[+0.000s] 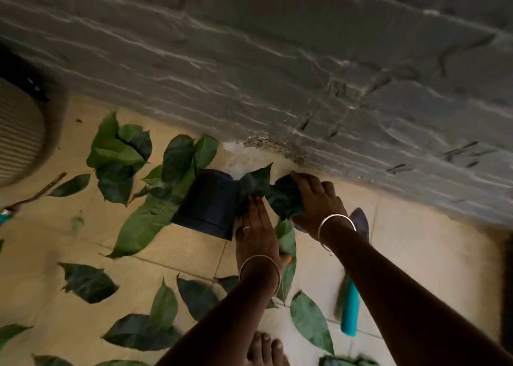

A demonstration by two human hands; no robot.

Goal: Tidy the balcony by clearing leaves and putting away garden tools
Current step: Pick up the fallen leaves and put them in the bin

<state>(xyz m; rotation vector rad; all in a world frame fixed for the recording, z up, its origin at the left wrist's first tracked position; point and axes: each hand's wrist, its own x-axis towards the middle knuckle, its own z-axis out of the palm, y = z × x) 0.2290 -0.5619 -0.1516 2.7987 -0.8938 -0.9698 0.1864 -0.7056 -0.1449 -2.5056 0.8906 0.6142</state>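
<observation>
By wall [277, 74]: one pot [208, 204], one trowel [350, 311]

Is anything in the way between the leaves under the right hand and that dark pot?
Only the left hand and one more leaf lie between the leaf bunch under the right hand and the dark pot. Which way the pot opens is unclear.

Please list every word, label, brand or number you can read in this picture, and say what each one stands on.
No readable text in this view.
Dark pot lying on its side: no label shows.
Hand trowel: plain teal handle, no brand visible.
Ribbed planter: ribs only, and blurred.
Grey stone wall: cracks and scratches, not writing.
Leaves: no tags.
</observation>
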